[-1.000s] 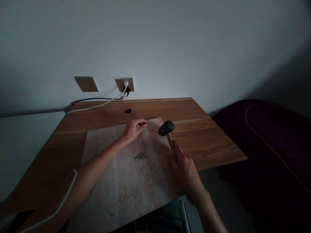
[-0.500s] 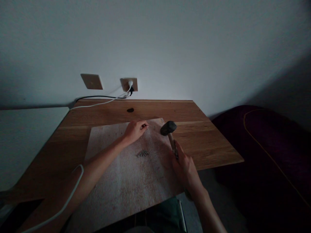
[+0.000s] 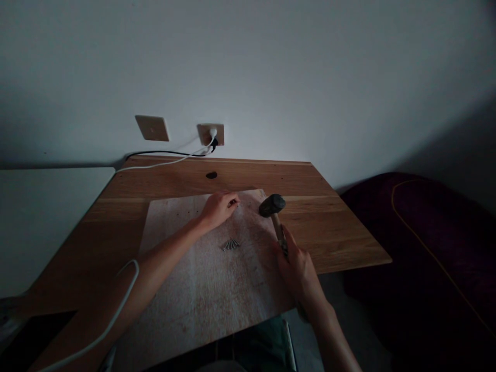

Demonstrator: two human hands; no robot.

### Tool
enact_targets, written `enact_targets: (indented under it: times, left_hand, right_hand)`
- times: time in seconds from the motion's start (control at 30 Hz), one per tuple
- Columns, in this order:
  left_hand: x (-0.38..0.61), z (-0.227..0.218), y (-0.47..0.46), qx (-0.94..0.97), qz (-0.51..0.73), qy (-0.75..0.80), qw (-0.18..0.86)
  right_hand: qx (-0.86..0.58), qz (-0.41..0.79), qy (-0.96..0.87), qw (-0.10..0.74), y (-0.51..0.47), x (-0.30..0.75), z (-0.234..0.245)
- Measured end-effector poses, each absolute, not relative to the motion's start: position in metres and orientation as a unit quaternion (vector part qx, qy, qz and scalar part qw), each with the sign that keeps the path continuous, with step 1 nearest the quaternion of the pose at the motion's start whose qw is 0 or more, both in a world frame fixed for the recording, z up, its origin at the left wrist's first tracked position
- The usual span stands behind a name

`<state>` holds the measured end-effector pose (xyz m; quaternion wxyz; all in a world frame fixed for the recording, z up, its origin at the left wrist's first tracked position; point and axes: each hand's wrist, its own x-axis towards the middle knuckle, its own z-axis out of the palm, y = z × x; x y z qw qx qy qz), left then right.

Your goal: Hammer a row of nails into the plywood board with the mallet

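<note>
My left hand (image 3: 219,208) rests on a pale wooden board (image 3: 201,289), fingers pinched on a small nail (image 3: 236,204) near the board's far edge. My right hand (image 3: 297,269) grips the wooden handle of a hammer (image 3: 273,207). Its dark head hovers just right of the nail, slightly above the board. A small bunch of loose nails (image 3: 230,244) lies on the board between my two hands.
The board lies on a brown wooden table (image 3: 341,232) against a white wall. Two wall plates, one a socket (image 3: 211,134) with black and white cables, sit behind it. A white cable (image 3: 116,305) crosses my left forearm. A dark cushioned seat (image 3: 434,258) stands to the right.
The view has shifted slightly, moving everything a little right in the picture. The hammer head stays beside the pinched nail, with both hands keeping their grips.
</note>
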<state>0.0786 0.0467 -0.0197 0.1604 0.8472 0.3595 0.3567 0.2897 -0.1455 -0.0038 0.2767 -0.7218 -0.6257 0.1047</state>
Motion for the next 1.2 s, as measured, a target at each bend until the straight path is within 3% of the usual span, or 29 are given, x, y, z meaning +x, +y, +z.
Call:
enact_targets:
  times: [1.2]
  left_hand:
    - [0.0773, -0.019, 0.0453, 0.862, 0.342, 0.355, 0.118]
  right_hand:
    - [-0.716, 0.112, -0.629, 0.281, -0.1463, 0.2888, 0.001]
